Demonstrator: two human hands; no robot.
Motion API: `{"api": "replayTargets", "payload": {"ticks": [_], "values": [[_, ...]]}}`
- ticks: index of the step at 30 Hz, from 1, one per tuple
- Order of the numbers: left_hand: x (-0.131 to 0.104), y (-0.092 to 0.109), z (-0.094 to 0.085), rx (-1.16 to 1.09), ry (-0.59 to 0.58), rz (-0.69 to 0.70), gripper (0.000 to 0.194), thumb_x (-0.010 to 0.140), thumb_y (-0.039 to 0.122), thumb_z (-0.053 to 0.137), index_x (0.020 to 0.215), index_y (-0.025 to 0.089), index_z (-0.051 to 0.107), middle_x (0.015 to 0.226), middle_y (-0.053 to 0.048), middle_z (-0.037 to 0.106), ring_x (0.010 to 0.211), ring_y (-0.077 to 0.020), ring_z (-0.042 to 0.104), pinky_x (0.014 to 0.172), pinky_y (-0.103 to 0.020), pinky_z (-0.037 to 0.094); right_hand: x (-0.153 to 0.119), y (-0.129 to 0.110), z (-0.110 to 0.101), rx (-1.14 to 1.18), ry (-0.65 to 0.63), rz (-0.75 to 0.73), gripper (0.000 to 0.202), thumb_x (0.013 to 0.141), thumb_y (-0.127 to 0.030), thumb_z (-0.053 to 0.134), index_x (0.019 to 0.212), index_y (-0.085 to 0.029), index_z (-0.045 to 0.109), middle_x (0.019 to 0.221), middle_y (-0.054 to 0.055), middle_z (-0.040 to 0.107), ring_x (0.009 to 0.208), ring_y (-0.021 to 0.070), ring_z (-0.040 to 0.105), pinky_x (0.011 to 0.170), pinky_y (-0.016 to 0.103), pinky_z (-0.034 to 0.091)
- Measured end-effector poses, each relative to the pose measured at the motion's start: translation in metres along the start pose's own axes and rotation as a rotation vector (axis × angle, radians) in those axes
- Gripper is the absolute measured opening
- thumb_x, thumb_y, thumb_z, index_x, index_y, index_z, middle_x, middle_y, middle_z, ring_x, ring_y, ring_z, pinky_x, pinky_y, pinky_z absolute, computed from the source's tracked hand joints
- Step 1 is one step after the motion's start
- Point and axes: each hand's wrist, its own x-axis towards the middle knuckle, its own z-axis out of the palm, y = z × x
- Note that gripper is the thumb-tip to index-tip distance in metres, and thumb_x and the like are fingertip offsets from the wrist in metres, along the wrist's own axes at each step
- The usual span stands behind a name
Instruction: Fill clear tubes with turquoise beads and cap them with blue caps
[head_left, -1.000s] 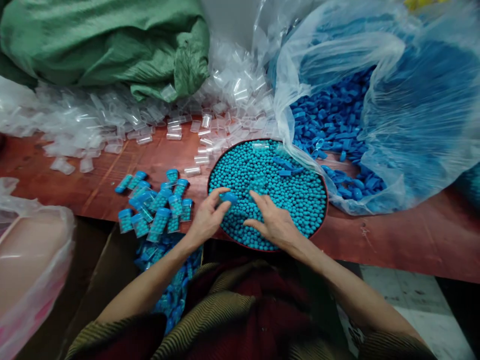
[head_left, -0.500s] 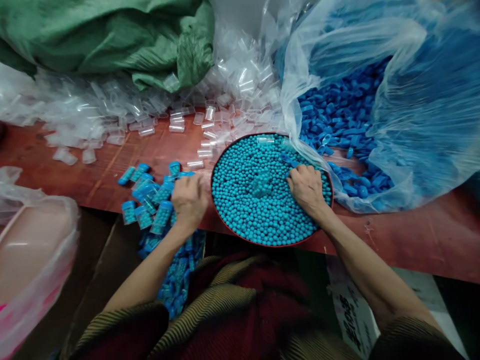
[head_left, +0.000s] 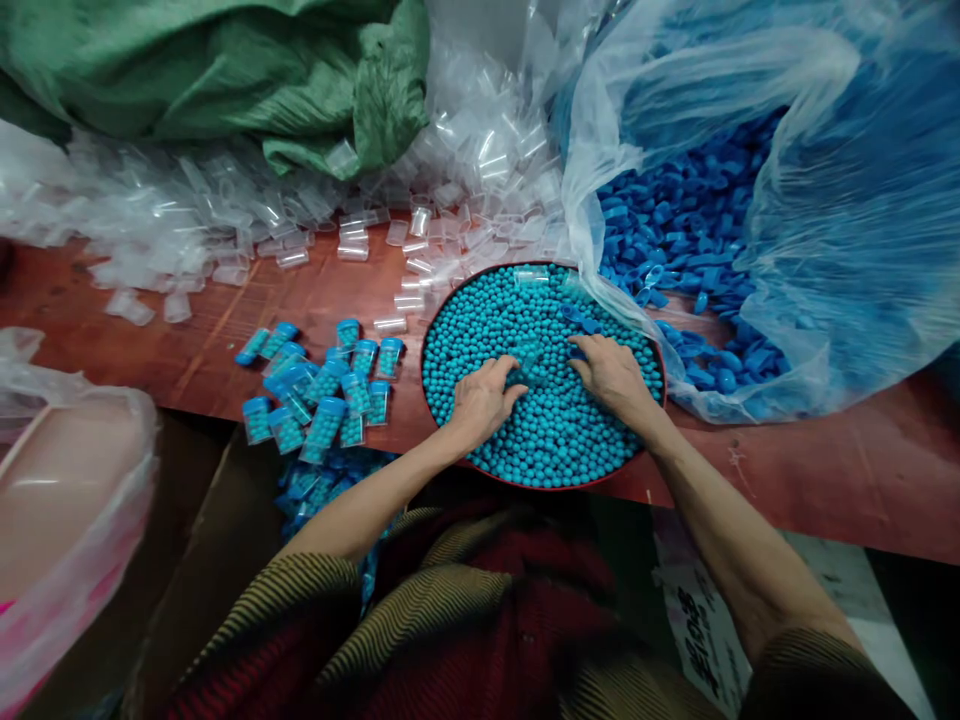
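Note:
A round red-rimmed tray (head_left: pixel 544 487) full of small blue balls (head_left: pixel 555 440) sits at the table's front edge. Over its left part is my left hand (head_left: pixel 484 400), thumb and fingers apart, beside a clear container (head_left: pixel 531 362) lying among the balls. My right hand (head_left: pixel 611 375) is over the right part, fingers apart and bent, just below a blue cap (head_left: pixel 581 320) on the balls. Neither hand visibly holds anything. Left of the tray lie several filled containers with blue caps (head_left: pixel 324 428).
Clear empty containers (head_left: pixel 277 200) are heaped along the back under a green sack (head_left: pixel 225 80). A plastic bag (head_left: pixel 862 230) of blue caps (head_left: pixel 675 220) stands at the right. A plastic-covered bin (head_left: pixel 67 500) is at the lower left.
My left hand has moved right, from the filled containers to the tray. More filled containers now show where it was. My right hand's fingers have opened a little.

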Motion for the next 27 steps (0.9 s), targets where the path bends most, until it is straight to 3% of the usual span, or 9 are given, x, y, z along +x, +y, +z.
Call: {"api": "replayTargets", "payload": {"ticks": [3,7,11,16,21,24,27], "values": [[0.0,0.001,0.001,0.001,-0.002,-0.007,0.028,0.086,0.034,0.058,0.111,0.023,0.057,0.095,-0.004,0.064,0.086,-0.0202,0.06,0.076,-0.03,0.044,-0.004,-0.007,-0.007,0.229,0.096,-0.056,0.032,0.088,-0.024,0.048,0.117,-0.016,0.059,0.106,0.013,0.067,0.099,0.0262,0.06,0.084,0.039,0.043],[0.001,0.003,0.002,0.004,0.006,-0.005,0.027,0.086,0.034,0.057,0.111,0.024,0.057,0.1,-0.004,0.063,0.088,-0.02,0.059,0.076,-0.029,0.043,-0.013,-0.022,-0.007,0.463,0.018,-0.156,0.027,0.088,-0.026,0.05,0.111,-0.02,0.063,0.106,0.008,0.069,0.095,0.0222,0.064,0.083,0.036,0.049],[0.001,0.006,0.004,0.077,-0.026,0.008,0.025,0.088,0.036,0.054,0.109,0.025,0.06,0.094,-0.004,0.062,0.086,-0.0209,0.059,0.069,-0.028,0.04,-0.017,-0.027,-0.001,0.51,-0.048,-0.186,0.025,0.087,-0.023,0.052,0.107,-0.017,0.066,0.102,0.009,0.07,0.094,0.022,0.065,0.084,0.035,0.05],[0.0,0.007,0.006,0.143,-0.083,0.041,0.026,0.088,0.038,0.053,0.111,0.027,0.061,0.091,-0.004,0.058,0.083,-0.0208,0.057,0.066,-0.028,0.039,-0.021,-0.017,-0.004,0.424,-0.165,-0.277,0.028,0.086,-0.02,0.052,0.111,-0.018,0.065,0.101,0.009,0.07,0.093,0.0212,0.065,0.083,0.034,0.05],[0.004,0.003,0.005,0.075,-0.11,0.034,0.023,0.086,0.037,0.056,0.104,0.026,0.063,0.09,-0.004,0.054,0.082,-0.0194,0.055,0.07,-0.029,0.041,-0.025,-0.007,-0.012,0.315,-0.198,-0.21,0.028,0.083,-0.019,0.053,0.108,-0.019,0.066,0.098,0.009,0.071,0.09,0.0232,0.065,0.081,0.037,0.049],[0.009,-0.002,0.002,-0.059,-0.113,0.066,0.022,0.085,0.034,0.057,0.102,0.022,0.062,0.091,-0.004,0.053,0.082,-0.0181,0.054,0.075,-0.029,0.042,-0.024,-0.012,-0.013,0.493,-0.082,-0.099,0.029,0.083,-0.023,0.054,0.11,-0.018,0.064,0.102,0.009,0.07,0.091,0.0225,0.065,0.082,0.037,0.05],[0.012,-0.005,-0.003,-0.265,-0.138,0.138,0.014,0.082,0.028,0.058,0.093,0.018,0.06,0.088,-0.002,0.055,0.082,-0.0165,0.053,0.078,-0.029,0.043,-0.022,-0.023,-0.013,0.756,-0.041,-0.014,0.028,0.084,-0.029,0.054,0.107,-0.019,0.064,0.09,0.005,0.07,0.076,0.0178,0.064,0.07,0.031,0.051]]}}
